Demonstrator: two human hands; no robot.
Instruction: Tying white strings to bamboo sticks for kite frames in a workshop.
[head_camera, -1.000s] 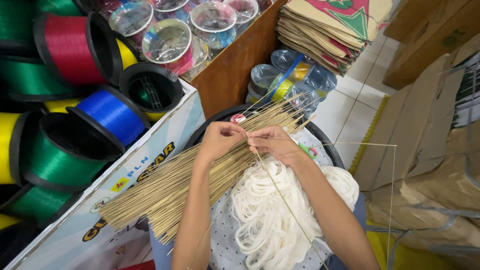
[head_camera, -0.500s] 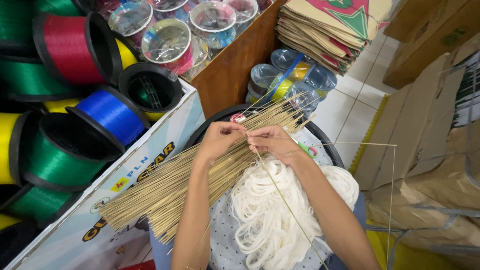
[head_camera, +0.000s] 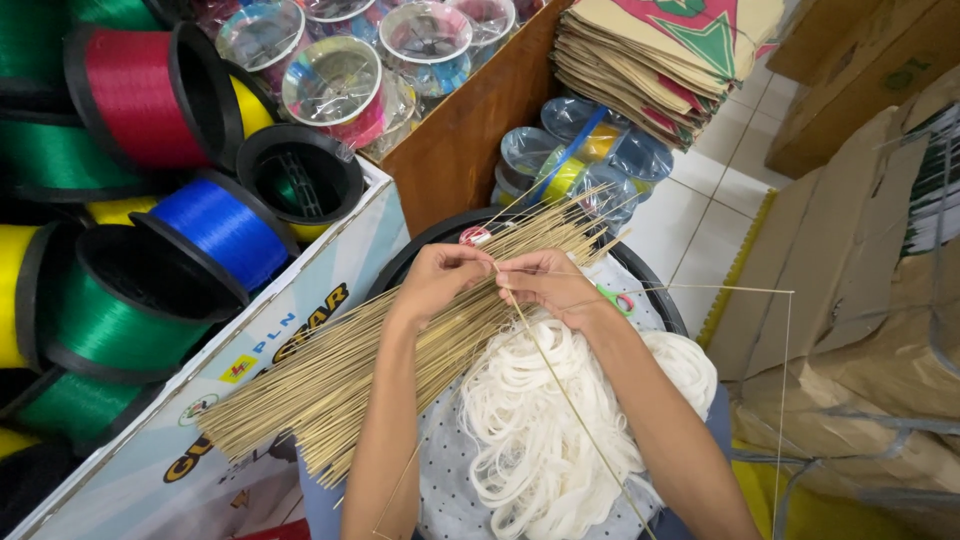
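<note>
My left hand and right hand meet fingertip to fingertip, both pinched shut on one thin bamboo stick that slants from my fingers down toward my lap. Both wrists bend inward, forearms reaching up from below. Nothing has shifted since a moment ago; my fingers stay in the same pinch. Directly under my fingers lies the bundle of bamboo sticks, fanning to their left. Below them sits a heap of white string. Farther left are the blue spool and green spool; beyond my fingers, a stack of paper kites.
</note>
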